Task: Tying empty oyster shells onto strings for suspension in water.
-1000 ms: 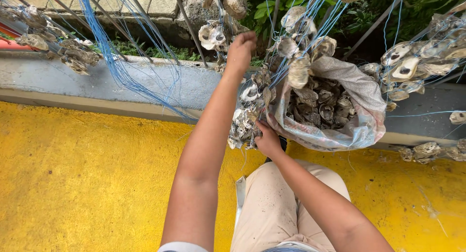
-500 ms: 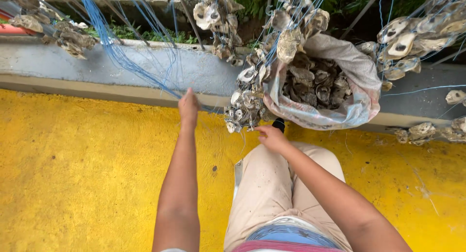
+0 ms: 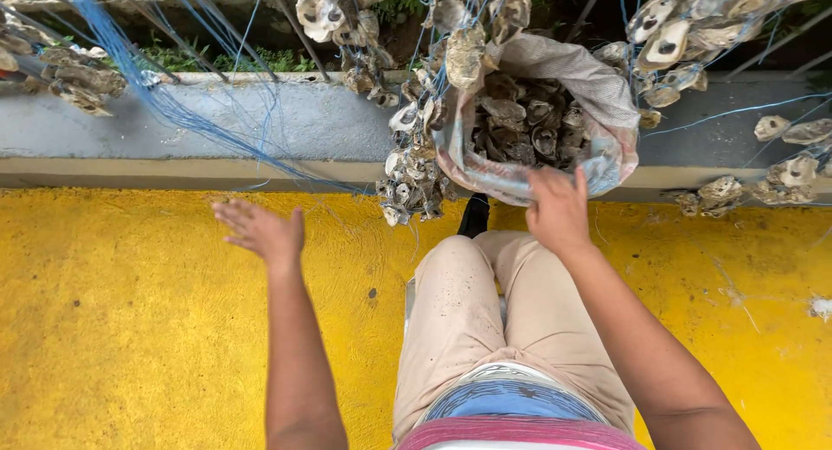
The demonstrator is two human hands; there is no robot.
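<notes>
here, two hands: left hand [image 3: 260, 232] spread empty, right hand [image 3: 559, 209] gripping one shell sack [image 3: 598, 95].

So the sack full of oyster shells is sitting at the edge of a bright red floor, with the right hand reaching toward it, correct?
Not quite: the floor is bright yellow, not red, as the head view shows. The rest holds: the sack is full of oyster shells and sits at the floor's edge, with the right hand reaching toward it.

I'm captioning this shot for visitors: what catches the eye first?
The bright yellow floor fills the lower frame. Above it, a sack of oyster shells sits at the grey ledge, the right hand at its rim. Beside it hangs a shell string; the left hand is open, empty.
</notes>
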